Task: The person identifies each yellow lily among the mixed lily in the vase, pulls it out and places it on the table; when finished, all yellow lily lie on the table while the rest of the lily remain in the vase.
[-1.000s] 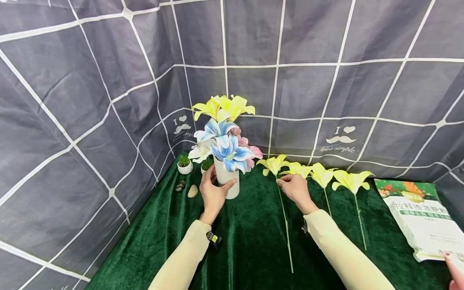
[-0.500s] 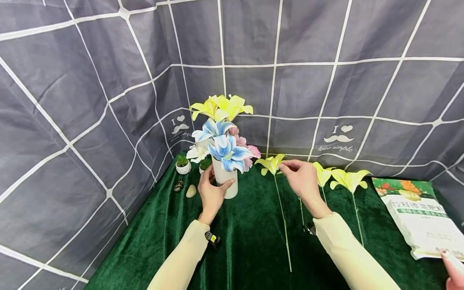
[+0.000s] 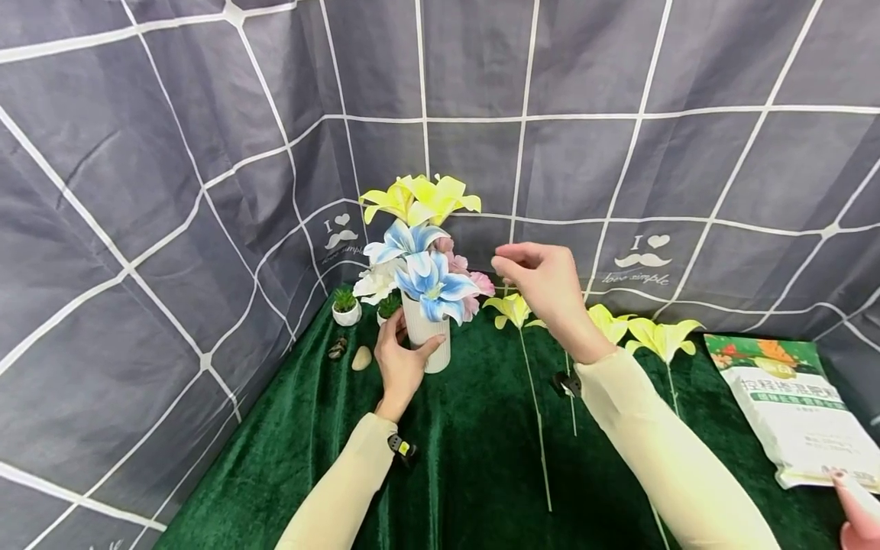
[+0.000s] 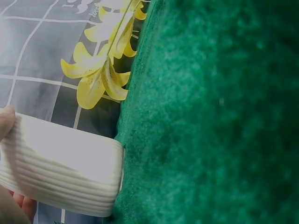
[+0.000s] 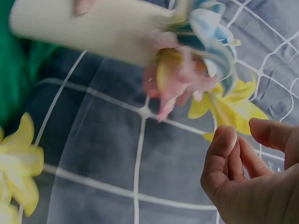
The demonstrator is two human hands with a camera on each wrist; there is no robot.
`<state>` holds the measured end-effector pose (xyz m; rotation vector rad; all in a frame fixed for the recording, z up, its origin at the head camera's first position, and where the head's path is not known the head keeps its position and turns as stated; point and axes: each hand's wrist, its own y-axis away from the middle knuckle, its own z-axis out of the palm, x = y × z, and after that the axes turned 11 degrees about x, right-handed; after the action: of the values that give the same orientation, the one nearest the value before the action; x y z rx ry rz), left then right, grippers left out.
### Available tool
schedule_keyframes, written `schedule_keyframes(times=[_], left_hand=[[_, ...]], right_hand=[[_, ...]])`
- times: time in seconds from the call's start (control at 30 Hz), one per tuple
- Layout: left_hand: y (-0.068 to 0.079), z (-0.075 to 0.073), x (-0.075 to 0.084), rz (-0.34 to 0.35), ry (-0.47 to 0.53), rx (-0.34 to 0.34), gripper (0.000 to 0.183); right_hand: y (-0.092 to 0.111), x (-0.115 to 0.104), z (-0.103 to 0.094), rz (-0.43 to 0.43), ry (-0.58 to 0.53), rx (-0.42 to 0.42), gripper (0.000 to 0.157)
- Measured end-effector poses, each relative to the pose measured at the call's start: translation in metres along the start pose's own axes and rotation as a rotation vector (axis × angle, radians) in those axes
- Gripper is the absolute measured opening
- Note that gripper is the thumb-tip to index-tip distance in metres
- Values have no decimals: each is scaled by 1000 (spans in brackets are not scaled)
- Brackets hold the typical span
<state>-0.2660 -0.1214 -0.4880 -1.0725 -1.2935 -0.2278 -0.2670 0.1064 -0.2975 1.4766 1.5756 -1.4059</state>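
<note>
My left hand (image 3: 402,363) grips the side of a white ribbed vase (image 3: 438,357), thumb at its front; the left wrist view shows the lower vase (image 4: 60,163) over green cloth. Artificial flowers fill it: yellow lilies (image 3: 443,200) on top, blue lilies (image 3: 435,284) below, pink blooms (image 3: 481,284) at right and a white bloom (image 3: 374,284) at left. Raised to the right of this bouquet is my right hand (image 3: 546,286), fingers bent. In the right wrist view a gap shows between its thumb (image 5: 268,133) and fingers, with nothing held.
Several yellow lilies (image 3: 510,309) are laid in a row at right, stems toward me. Two small potted plants (image 3: 346,312) and stones (image 3: 361,358) are left of the vase. A white-and-green bag (image 3: 791,420) lies far right, another person's finger (image 3: 855,500) at its edge.
My right hand has come up from beside the leftmost loose lily, over that flower's head and toward the bouquet. My left hand has stayed on the vase.
</note>
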Motion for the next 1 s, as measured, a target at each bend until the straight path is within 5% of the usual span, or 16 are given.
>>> schedule_keyframes(times=[0.2,0.5,1.0], left_hand=[[-2,-1,0,-1,-8,-3,81],[-2,-2,1,-10,-4,0,80],[0,0,1,11,-14,5,82]], right_hand=[[-22,-15,19,46,-93,-83,26],[-55,-8,57,-6,-33,-119,21],[-68,1,86,-126,15,-210,22]])
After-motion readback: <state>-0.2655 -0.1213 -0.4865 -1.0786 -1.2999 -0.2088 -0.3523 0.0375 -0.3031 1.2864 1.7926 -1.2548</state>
